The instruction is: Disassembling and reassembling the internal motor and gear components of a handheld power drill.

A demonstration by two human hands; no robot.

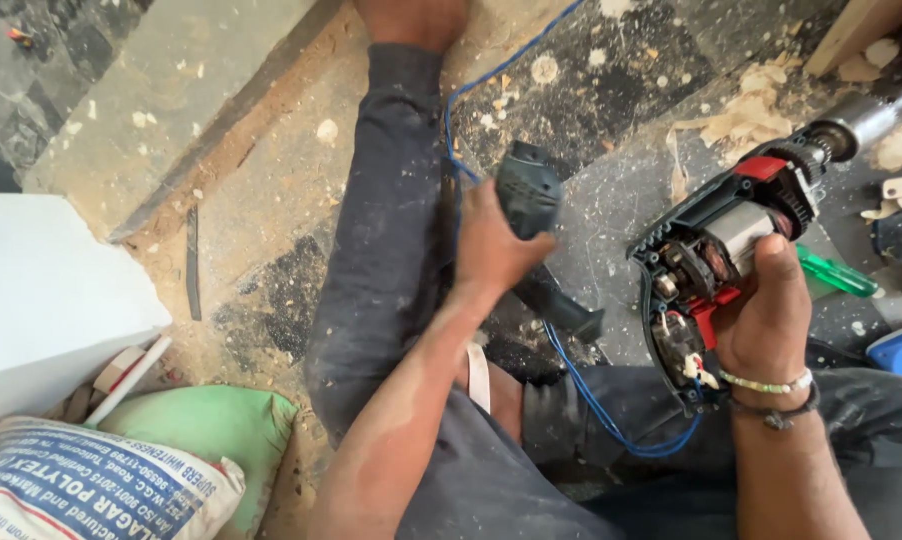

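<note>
Seen from above, looking down at a person seated on a dusty floor. Left hand (493, 245) closed in a firm grip around a dark grey-green plastic housing piece (528, 192), fingers wrapped over its lower end, the piece raised above the left leg in dark trousers (381, 230). Right hand (768, 312) closed around an opened power drill (733, 250), fingers curled over the back of the body, thumb side hidden; beaded bracelets (771, 385) at the wrist. Drill casing off on the upper side, showing the red and black interior, the metal motor core and small wiring; metal chuck (856, 125) pointing up and to the right. Blue cable (601, 410) looping from the drill's lower end across the lap, then running up past the left hand toward the top of the view. Just beyond the right hand, a green-handled screwdriver (839, 277) lying on the floor, partly hidden by the drill. Wood shavings (746, 110) scattered on the grey floor near the chuck. At far right, a blue object (901, 350) at the picture's edge. At lower left, a green sack (206, 425) and a white printed sack (81, 490), beside a white board (51, 290).
</note>
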